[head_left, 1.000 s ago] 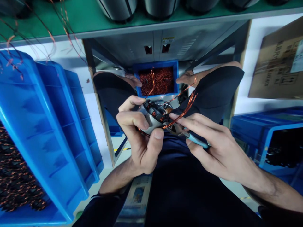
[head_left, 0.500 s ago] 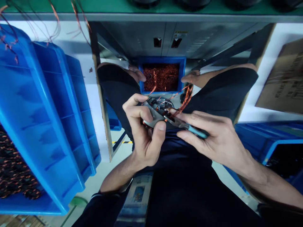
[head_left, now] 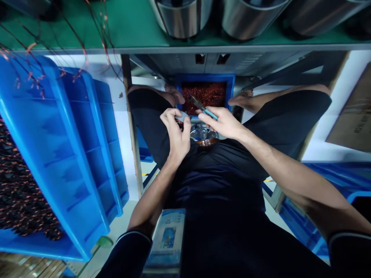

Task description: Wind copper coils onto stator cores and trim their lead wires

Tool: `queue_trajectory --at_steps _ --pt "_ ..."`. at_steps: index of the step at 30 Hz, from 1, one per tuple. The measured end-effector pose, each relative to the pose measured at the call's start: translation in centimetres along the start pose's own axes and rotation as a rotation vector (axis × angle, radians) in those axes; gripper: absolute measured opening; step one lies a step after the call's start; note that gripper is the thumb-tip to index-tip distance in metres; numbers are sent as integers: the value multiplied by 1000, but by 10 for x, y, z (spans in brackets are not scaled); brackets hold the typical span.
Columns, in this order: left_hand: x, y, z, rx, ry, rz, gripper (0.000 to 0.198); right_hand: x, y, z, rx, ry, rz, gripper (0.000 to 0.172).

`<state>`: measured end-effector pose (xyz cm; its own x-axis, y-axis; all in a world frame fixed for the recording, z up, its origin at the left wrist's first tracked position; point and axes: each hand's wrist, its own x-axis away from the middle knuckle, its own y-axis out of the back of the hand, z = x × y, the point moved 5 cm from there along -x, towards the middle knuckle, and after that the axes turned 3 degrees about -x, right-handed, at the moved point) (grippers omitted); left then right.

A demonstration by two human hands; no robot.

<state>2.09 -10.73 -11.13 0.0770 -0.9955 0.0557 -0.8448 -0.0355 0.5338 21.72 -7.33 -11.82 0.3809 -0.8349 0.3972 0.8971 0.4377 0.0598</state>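
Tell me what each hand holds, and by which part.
The left hand grips a rounded metal part by its outer side; the right hand holds pliers by their blue handle.

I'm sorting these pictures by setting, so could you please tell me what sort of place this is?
Probably a factory workshop: a blue bin at the left holds dark, copper-flecked parts, metallic cylinders stand on a green bench, and the right hand holds pliers.

Green-topped bench (head_left: 130, 36) ahead of you, grey front edge (head_left: 261, 48). Beneath: grey cabinet (head_left: 213, 68). White panel (head_left: 123, 133) to your left, another right. Pale floor (head_left: 117, 224), yellow-and-black tape (head_left: 144, 175). Cool light; shadow under the bench.
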Motion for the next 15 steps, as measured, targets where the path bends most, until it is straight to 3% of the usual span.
queue_trajectory --at_steps 4,7,9,10,12,15 --pt "17 27 -39 -79 -342 -4 34 23 -18 31 -362 -33 110 59" --pt "26 43 -67 -43 -552 20 59 45 -24 56 -534 -22 203 49" --pt "28 55 -83 71 -572 36 83 60 -18 69 -529 33 210 41" --pt "28 60 -89 168 -522 72 93 68 -13 75 -498 72 203 38" --pt "30 64 -96 418 -283 252 96 82 -4 86 -418 145 187 34" --pt "49 56 -106 780 182 599 69 100 3 102 -323 247 228 24"
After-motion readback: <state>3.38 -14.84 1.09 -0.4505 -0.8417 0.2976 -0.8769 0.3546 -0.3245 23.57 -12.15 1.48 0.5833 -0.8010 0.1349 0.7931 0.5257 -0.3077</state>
